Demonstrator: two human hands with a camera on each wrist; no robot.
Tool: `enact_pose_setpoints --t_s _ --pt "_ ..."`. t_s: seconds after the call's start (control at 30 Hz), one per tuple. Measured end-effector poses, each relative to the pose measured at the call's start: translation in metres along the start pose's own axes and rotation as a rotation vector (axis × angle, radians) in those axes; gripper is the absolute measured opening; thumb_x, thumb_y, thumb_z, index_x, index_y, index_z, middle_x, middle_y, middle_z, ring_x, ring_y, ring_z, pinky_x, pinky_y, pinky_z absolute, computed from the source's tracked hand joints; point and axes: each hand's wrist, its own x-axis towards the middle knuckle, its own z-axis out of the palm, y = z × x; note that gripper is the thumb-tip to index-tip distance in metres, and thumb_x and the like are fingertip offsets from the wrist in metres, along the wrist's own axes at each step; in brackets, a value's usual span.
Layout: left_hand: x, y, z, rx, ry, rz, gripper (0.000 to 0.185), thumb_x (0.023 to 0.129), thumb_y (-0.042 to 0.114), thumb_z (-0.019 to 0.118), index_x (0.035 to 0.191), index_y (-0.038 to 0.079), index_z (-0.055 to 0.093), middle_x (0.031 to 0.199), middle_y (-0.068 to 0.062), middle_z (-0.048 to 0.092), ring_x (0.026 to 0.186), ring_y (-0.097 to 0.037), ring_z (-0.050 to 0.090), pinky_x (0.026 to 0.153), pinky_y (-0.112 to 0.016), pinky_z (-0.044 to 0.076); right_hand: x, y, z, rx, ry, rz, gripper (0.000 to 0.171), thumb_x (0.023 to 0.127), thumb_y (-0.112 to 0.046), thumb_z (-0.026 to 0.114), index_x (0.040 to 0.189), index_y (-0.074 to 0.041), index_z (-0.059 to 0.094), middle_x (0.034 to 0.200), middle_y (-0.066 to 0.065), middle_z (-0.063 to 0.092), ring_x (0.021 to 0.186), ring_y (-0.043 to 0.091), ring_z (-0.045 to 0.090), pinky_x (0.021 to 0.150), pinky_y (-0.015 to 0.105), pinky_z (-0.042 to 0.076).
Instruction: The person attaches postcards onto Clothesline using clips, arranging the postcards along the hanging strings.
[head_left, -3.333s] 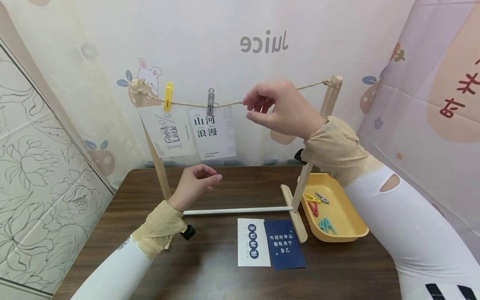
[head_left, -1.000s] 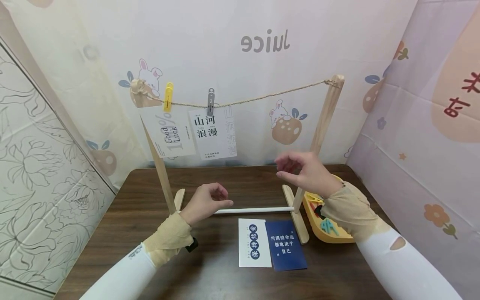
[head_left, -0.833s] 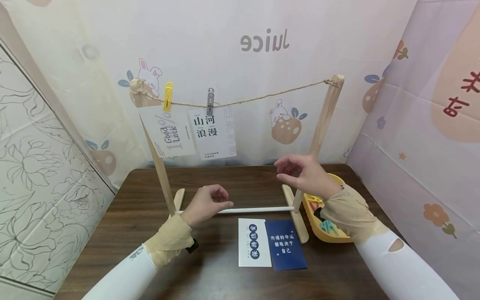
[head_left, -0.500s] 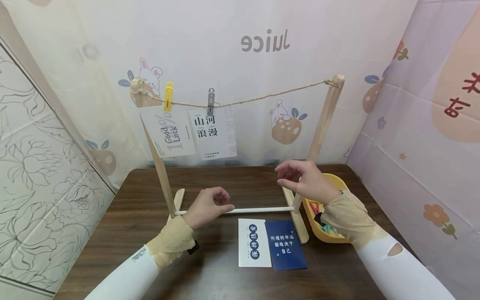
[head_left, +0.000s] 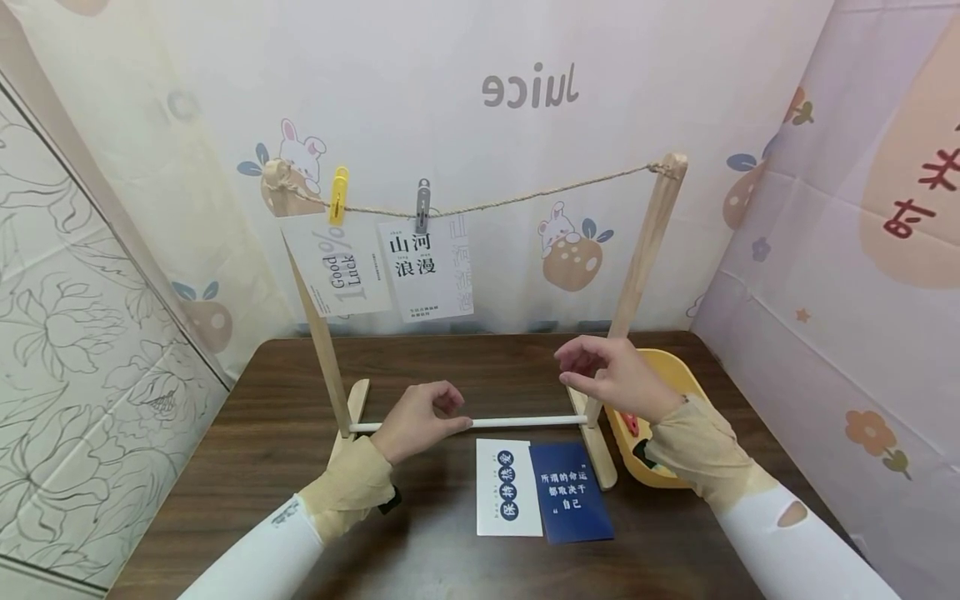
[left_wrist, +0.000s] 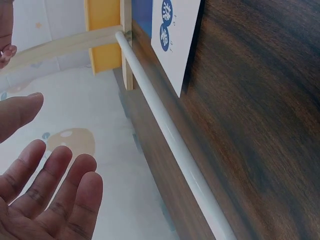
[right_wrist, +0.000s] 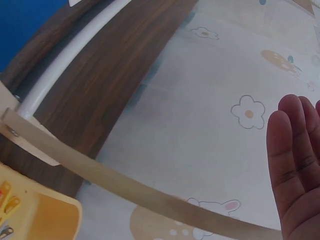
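Yellow tray (head_left: pixel 678 367) — red clothespin (head_left: pixel 632 423) inside

Two cards hang off the twine (head_left: pixel 525 198) — a Good Luck card (head_left: pixel 337 273) on a yellow peg (head_left: pixel 338 194), a Chinese-text card (head_left: pixel 423 268) on a grey peg (head_left: pixel 422 205). Bunny wallpaper (head_left: pixel 450 83) reads a mirrored "Juice".

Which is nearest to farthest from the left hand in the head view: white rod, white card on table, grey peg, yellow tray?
From the left hand:
1. white rod, just right, at the fingers.
2. white card, lower right on the table.
3. grey peg, straight above on the string.
4. yellow tray, far right.
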Motion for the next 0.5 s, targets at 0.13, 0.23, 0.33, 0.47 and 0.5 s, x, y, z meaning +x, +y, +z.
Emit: enact_pose_setpoints --t_s 0.13,0.23,0.33,0.47,0.5 --pt "0.000 -0.001 0.004 0.006 -0.006 0.010 0.024 0.091 0.020 0.089 0.108 0.010 0.075 0.108 -0.010 0.078 0.104 -0.027 0.075 0.092 -0.045 0.060 -0.007 0.006 0.002 -0.018 -0.003 0.021 0.021 0.095 -0.006 0.084 0.114 -0.009 0.078 0.099 0.002 0.076 0.086 0.014 0.069 0.080 0.025 0.060" --pt "-0.001 -0.001 0.006 0.024 -0.010 0.026 0.026 0.090 0.021 0.089 0.110 0.010 0.076 0.108 -0.005 0.078 0.105 -0.026 0.074 0.093 -0.046 0.060 -0.012 0.010 0.004 -0.035 -0.007 0.030 0.020 0.095 -0.006 0.083 0.114 -0.010 0.077 0.099 0.001 0.076 0.086 0.014 0.068 0.080 0.025 0.060" --pt "0.000 -0.002 0.009 0.051 -0.019 0.043 0.029 0.089 0.023 0.090 0.111 0.010 0.076 0.109 -0.005 0.079 0.105 -0.024 0.074 0.094 -0.046 0.060 -0.017 0.013 0.005 -0.030 -0.017 0.035 0.019 0.095 -0.007 0.083 0.113 -0.010 0.077 0.099 0.000 0.075 0.086 0.014 0.067 0.079 0.026 0.060" --pt "0.000 -0.003 0.013 0.068 -0.040 0.060 0.031 0.089 0.023 0.091 0.112 0.008 0.076 0.111 -0.008 0.079 0.109 -0.030 0.075 0.097 -0.048 0.060 -0.023 0.020 0.007 -0.016 -0.021 0.036 0.019 0.095 -0.007 0.083 0.113 -0.008 0.077 0.097 0.000 0.075 0.085 0.012 0.067 0.078 0.026 0.060" --pt "0.000 -0.003 0.014 0.076 -0.045 0.066 0.032 0.089 0.023 0.091 0.113 0.008 0.076 0.113 -0.010 0.080 0.110 -0.031 0.075 0.098 -0.050 0.060 -0.024 0.022 0.007 -0.013 -0.020 0.037 0.019 0.095 -0.006 0.083 0.113 -0.007 0.077 0.096 0.000 0.075 0.085 0.012 0.067 0.077 0.026 0.060"
